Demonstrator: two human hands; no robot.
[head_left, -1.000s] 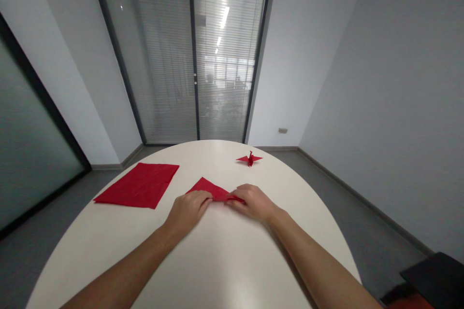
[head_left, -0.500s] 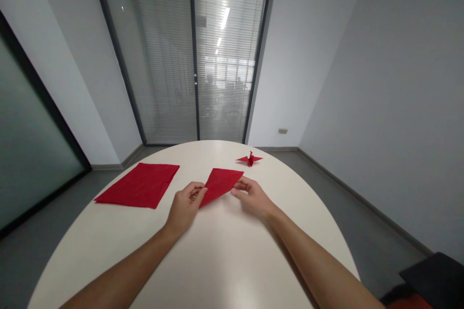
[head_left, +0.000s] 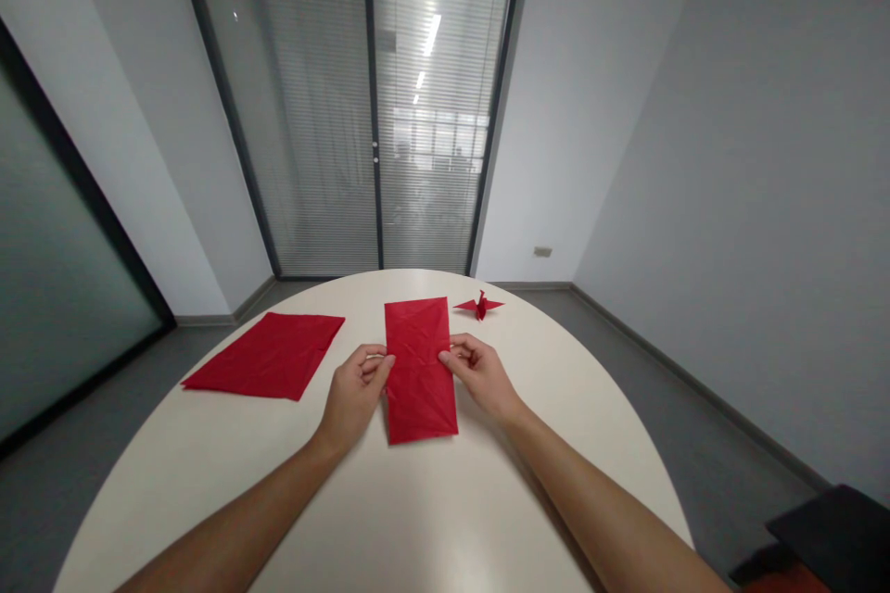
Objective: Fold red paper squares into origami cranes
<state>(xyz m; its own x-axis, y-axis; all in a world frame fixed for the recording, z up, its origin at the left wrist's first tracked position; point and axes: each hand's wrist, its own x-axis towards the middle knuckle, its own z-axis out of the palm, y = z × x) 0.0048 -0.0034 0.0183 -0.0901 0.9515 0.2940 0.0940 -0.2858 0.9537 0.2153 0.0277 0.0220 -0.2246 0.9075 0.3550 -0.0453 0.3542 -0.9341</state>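
A red sheet of paper (head_left: pixel 419 389), a tall rectangle with a crease across its middle and fine wrinkles, is held just over the table between my two hands. My left hand (head_left: pixel 356 389) pinches its left edge at mid-height, thumb on top. On the opposite edge, my right hand (head_left: pixel 483 375) grips it the same way, thumb on the front and fingers partly hidden behind. Beyond my right hand stands a small red origami crane (head_left: pixel 480 305) with spread wings.
The round white table (head_left: pixel 334 519) fills the foreground. At its left lies a stack of red paper (head_left: pixel 268 357). A dark chair (head_left: pixel 834 533) shows at the lower right. Behind the table are glass panels with blinds (head_left: pixel 431 204) and a grey wall.
The red paper has gone from a tilted, smaller-looking folded shape to an upright rectangle showing a crease. My right hand has closed on its right edge. The stack and the crane have not moved.
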